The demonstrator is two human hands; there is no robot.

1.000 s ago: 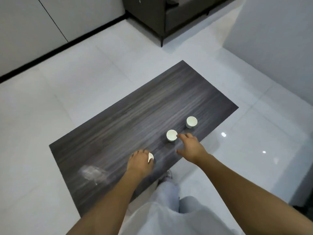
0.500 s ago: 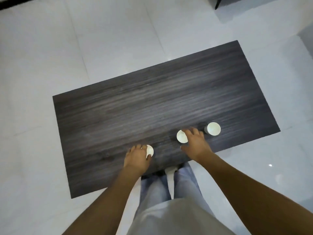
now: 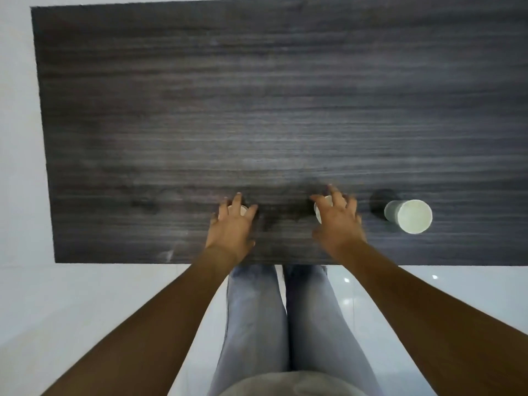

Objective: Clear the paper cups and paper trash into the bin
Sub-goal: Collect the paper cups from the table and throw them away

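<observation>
Three white paper cups stand in a row near the front edge of the dark wooden table [image 3: 257, 81]. My left hand [image 3: 231, 228] covers the left cup [image 3: 243, 209] from above, fingers spread around its rim. My right hand [image 3: 338, 221] sits over the middle cup [image 3: 320, 208], fingers curled around it, and only slivers of both cups show. The right cup [image 3: 410, 215] stands free, well apart from my right hand. No bin is in view.
The table is low and fills the upper part of the view. White glossy floor tiles [image 3: 85, 295] surround it. My legs in grey jeans [image 3: 277, 324] stand right against the table's front edge.
The camera has tipped down and come closer, so the table looms larger. Both hands have settled further over the left and middle cups. The right cup has not moved.
</observation>
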